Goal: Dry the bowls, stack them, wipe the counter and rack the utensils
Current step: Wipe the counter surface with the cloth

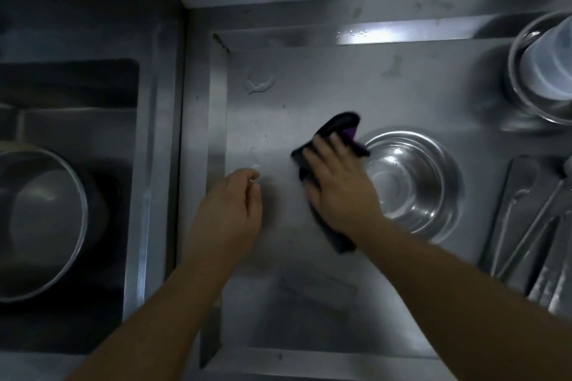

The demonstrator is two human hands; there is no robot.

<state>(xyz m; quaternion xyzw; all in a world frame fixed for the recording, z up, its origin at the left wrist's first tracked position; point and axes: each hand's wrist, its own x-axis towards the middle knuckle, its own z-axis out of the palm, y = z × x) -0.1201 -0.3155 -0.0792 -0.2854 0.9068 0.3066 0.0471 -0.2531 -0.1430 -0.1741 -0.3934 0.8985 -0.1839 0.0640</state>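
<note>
My right hand (339,185) lies flat with straight fingers on a black and purple cloth (337,127), pressing it onto the steel counter (309,86). Just right of the cloth stands a steel bowl (411,182), open side up. My left hand (230,207) hovers over the counter's left part with fingers loosely curled and holds nothing. Several steel utensils (526,241) lie at the right edge. Streaks of water (260,85) show on the counter further back.
A stack of steel bowls with a pale plastic container (548,71) in it stands at the back right. To the left a sink (102,120) holds a large steel pot (40,226). A raised ledge (356,12) and a tiled wall run behind the counter.
</note>
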